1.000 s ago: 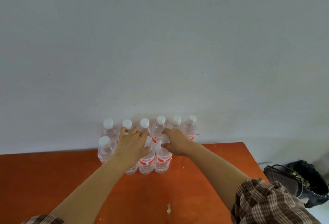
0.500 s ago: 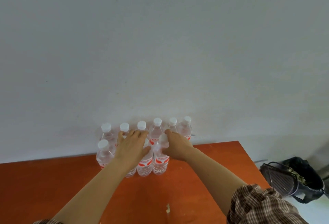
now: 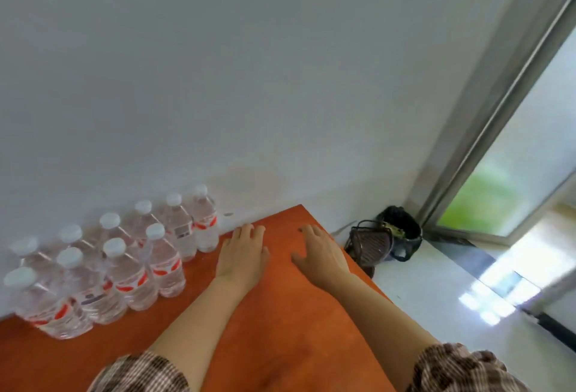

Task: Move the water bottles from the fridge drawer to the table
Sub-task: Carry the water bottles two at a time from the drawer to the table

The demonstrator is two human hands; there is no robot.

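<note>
Several clear water bottles [image 3: 162,262] with white caps and red labels stand upright in two rows on the orange table [image 3: 280,323], against the white wall at the left. My left hand [image 3: 244,251] hovers flat and empty over the table, to the right of the bottles. My right hand [image 3: 321,251] is also empty with its fingers spread, near the table's far right corner. Neither hand touches a bottle. No fridge drawer is in view.
A dark woven bag [image 3: 371,243] and a black bin [image 3: 400,225] sit on the white floor beyond the table's right edge. A glass door with a metal frame [image 3: 498,117] stands at the right.
Both hands have let go of the front-row bottles and moved right, off the group. My view has swung to the right, so the bottles now sit at the left.
</note>
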